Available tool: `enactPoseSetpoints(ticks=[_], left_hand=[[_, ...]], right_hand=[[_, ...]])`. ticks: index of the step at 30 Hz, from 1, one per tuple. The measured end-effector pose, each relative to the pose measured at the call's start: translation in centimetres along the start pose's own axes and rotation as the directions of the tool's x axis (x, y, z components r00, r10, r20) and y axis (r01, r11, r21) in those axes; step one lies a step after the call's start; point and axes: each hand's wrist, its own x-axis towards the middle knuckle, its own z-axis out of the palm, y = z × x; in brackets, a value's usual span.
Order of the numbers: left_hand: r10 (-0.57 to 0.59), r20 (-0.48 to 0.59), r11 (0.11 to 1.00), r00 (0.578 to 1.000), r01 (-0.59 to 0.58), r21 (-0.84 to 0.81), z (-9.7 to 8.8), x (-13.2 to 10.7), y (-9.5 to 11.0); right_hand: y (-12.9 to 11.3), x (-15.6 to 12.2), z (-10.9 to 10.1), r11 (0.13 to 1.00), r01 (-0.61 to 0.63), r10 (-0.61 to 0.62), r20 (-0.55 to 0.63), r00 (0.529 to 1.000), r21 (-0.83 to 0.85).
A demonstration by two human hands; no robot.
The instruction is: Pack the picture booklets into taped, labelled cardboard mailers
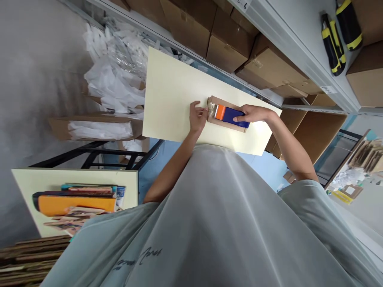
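Observation:
A small brown cardboard box (pixel 226 125) lies on the pale cream tabletop (pixel 170 91) in front of me. My right hand (pixel 249 113) grips a dark blue tape dispenser (pixel 229 115) resting over the box. The dispenser has an orange front part with a pale toothed edge, turned toward my left hand. Clear, shiny tape (pixel 212 109) covers the box's left end. My left hand (pixel 198 117) is at that end, fingers bent and apart, fingertips touching the box edge or the tape; exactly which I cannot tell.
Cardboard boxes (pixel 227 52) line the shelf behind the table. Two black-and-yellow utility knives (pixel 332 48) lie on the upper shelf. White packing material (pixel 116 87) is heaped at left. A second table (pixel 24 179) holds books and papers. Stacked cardboard (pixel 32 259) stands at lower left.

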Motion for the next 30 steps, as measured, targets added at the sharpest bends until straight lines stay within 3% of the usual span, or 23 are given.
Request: enactPoseSetpoints(ticks=[1,3,5,7,9,14,17,22,25,30], left_hand=[[0.068,0.013,0.996,0.998,-0.069,0.057,-0.5,-0.2,0.5],[0.211,0.151,0.955,0.966,-0.237,0.179,-1.4,-0.6,1.6],[0.288,0.38,0.884,0.879,-0.397,0.247,-1.7,-0.9,2.6],[0.294,0.554,0.822,0.779,-0.502,0.27,-1.4,-0.6,3.2],[0.29,0.63,0.773,0.72,-0.564,0.29,-0.6,0.0,3.3],[0.301,0.681,0.663,0.668,-0.66,0.354,0.7,1.6,3.1],[0.279,0.69,0.629,0.668,-0.67,0.395,0.5,1.4,3.7],[0.219,0.638,0.618,0.739,-0.611,0.496,0.5,-0.2,5.6],[0.211,0.623,0.621,0.753,-0.596,0.51,0.6,-0.6,6.1],[0.198,0.637,0.598,0.745,-0.607,0.523,0.6,-0.3,5.9]], right_hand=[[0.1,-0.1,0.0,1.0,-0.003,0.003,0.015,1.0,0.009],[0.3,0.0,0.1,1.0,-0.013,0.011,0.07,0.997,0.026],[0.7,0.1,0.2,0.999,0.001,-0.004,0.077,0.997,0.038],[1.1,0.4,0.3,0.999,0.014,-0.017,0.081,0.997,0.037],[1.5,0.6,0.4,0.999,0.019,-0.021,0.075,0.997,0.028],[2.2,1.2,0.7,1.0,0.003,-0.003,0.035,0.999,0.007],[2.5,1.9,1.5,0.999,-0.021,0.022,0.044,0.999,-0.03],[4.0,1.0,2.5,0.998,0.068,-0.069,0.042,0.997,0.018],[7.0,-3.2,2.0,0.988,0.117,-0.124,0.062,0.99,0.099],[14.2,-12.3,0.5,0.984,-0.028,0.018,0.056,0.998,0.177]])
